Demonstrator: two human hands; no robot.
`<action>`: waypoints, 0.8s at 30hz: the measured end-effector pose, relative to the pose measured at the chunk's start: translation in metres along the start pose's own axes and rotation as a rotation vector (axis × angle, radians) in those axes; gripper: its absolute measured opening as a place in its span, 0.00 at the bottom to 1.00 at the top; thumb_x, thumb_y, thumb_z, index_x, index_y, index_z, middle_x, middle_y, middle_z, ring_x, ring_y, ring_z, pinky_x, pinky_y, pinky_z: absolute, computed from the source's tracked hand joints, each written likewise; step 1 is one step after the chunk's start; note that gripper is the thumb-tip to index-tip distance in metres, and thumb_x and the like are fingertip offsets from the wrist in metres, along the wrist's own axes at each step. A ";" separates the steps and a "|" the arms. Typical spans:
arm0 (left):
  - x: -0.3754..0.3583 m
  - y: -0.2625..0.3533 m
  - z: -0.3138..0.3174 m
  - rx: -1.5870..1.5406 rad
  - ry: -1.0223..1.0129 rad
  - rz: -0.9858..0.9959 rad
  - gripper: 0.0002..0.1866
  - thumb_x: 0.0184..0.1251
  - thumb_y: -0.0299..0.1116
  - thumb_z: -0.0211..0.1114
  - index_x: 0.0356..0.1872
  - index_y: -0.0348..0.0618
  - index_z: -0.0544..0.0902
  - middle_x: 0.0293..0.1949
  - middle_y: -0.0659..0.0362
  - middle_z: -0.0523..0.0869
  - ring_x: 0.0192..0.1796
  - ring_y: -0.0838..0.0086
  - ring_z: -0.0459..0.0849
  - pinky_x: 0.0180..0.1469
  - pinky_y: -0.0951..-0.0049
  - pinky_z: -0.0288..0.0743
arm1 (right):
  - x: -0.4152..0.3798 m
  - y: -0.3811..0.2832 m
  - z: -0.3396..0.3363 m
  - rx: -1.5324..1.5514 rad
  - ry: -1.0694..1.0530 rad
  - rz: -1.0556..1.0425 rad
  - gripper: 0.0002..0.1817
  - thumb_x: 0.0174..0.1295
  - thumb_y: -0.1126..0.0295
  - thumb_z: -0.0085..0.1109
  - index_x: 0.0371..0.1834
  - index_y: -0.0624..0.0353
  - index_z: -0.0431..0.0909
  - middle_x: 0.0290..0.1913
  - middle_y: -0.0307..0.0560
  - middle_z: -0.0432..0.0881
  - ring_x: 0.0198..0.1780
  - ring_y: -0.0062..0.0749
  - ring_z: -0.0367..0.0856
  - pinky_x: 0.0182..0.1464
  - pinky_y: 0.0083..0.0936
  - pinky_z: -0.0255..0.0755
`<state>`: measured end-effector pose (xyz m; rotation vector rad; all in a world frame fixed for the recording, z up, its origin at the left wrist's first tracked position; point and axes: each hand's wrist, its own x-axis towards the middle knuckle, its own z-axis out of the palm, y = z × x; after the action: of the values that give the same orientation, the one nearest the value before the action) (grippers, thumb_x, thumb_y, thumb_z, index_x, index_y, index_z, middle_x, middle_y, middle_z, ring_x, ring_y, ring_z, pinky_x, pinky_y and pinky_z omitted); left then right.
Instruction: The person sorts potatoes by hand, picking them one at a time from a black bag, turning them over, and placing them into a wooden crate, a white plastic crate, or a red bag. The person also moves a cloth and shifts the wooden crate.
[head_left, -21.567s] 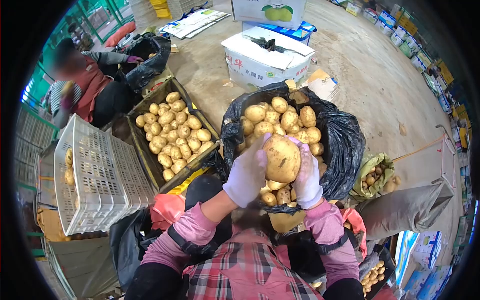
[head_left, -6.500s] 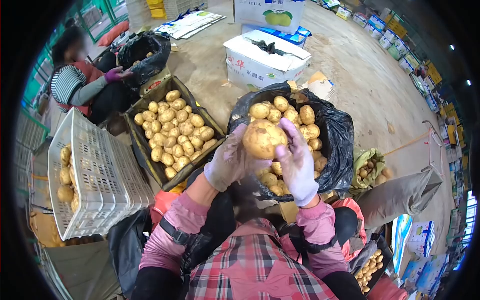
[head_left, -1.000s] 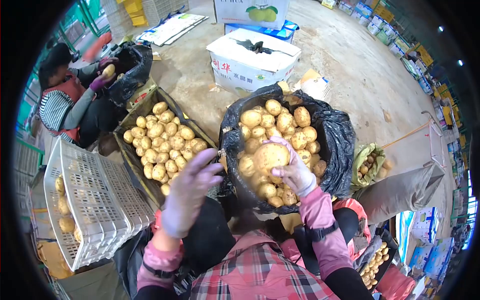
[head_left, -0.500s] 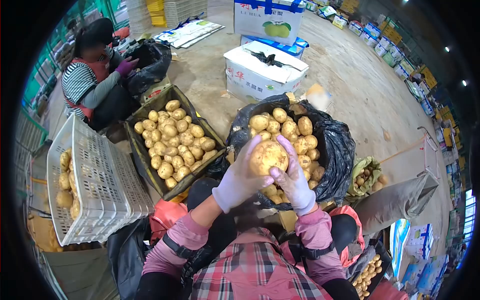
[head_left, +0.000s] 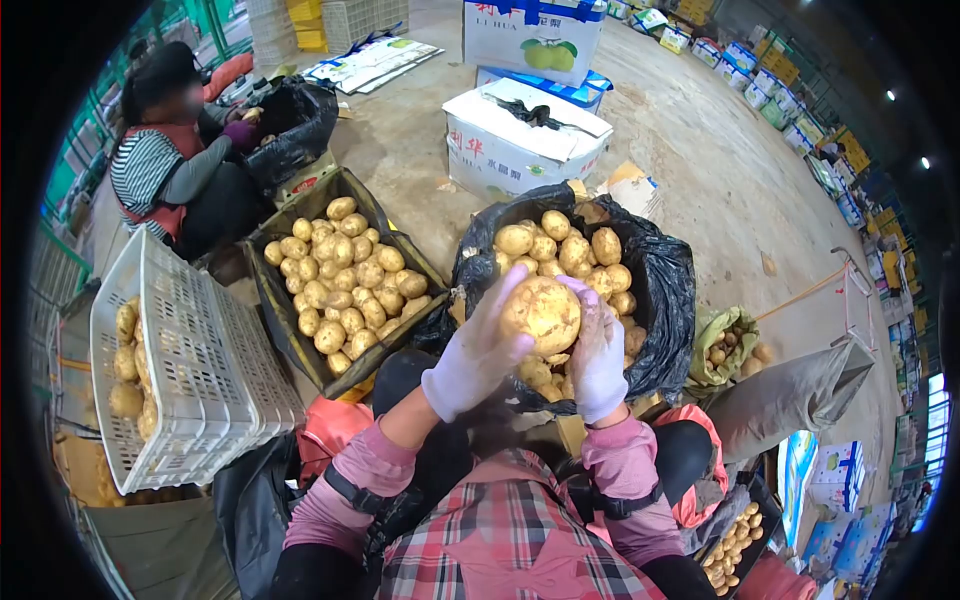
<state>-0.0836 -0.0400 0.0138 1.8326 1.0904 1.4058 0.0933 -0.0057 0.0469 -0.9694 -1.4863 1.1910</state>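
A large potato [head_left: 541,314], yellow with brown soil marks, is held between my two gloved hands. My left hand [head_left: 470,355] is closed around its left side, and my right hand [head_left: 598,350] grips it from the right. Both gloves are pale lilac. Below and behind the hands is a box lined with a black plastic bag [head_left: 665,300], with several potatoes [head_left: 575,250] inside. To the left, a dark-lined crate [head_left: 262,290] is filled with smaller potatoes [head_left: 350,275].
A white plastic basket [head_left: 200,350] with potatoes stands tilted at left. A co-worker [head_left: 165,150] sits beyond it by a black bag. White cartons [head_left: 520,150] stand ahead. An open sack [head_left: 725,345] of small potatoes lies at right, and more potatoes [head_left: 733,550] sit lower right.
My right hand has turned and its fingers now lie along the potato's right side. The potato stays between both hands. The co-worker's head and hands have shifted.
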 end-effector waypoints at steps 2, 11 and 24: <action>0.000 0.000 0.003 -0.180 0.002 -0.098 0.36 0.77 0.44 0.58 0.76 0.35 0.57 0.73 0.50 0.67 0.62 0.69 0.72 0.65 0.69 0.69 | -0.001 0.007 -0.003 0.255 -0.077 0.085 0.28 0.77 0.52 0.47 0.68 0.65 0.69 0.59 0.50 0.78 0.53 0.29 0.81 0.53 0.25 0.78; 0.000 -0.011 0.010 -0.400 0.075 -0.452 0.27 0.79 0.46 0.55 0.68 0.35 0.72 0.57 0.55 0.82 0.52 0.78 0.82 0.51 0.78 0.77 | -0.021 0.018 -0.015 0.617 0.018 0.343 0.34 0.65 0.58 0.67 0.72 0.51 0.66 0.61 0.40 0.76 0.52 0.24 0.81 0.40 0.24 0.82; -0.003 -0.022 0.003 -0.281 0.029 -0.616 0.27 0.79 0.50 0.55 0.69 0.43 0.72 0.62 0.59 0.79 0.59 0.72 0.80 0.60 0.71 0.74 | -0.147 0.046 -0.309 0.031 0.937 0.045 0.32 0.62 0.58 0.70 0.65 0.62 0.71 0.55 0.49 0.81 0.48 0.29 0.84 0.40 0.22 0.82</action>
<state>-0.0867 -0.0320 -0.0068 1.1430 1.2561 1.1395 0.4274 -0.0707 -0.0090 -1.2940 -0.6917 0.6144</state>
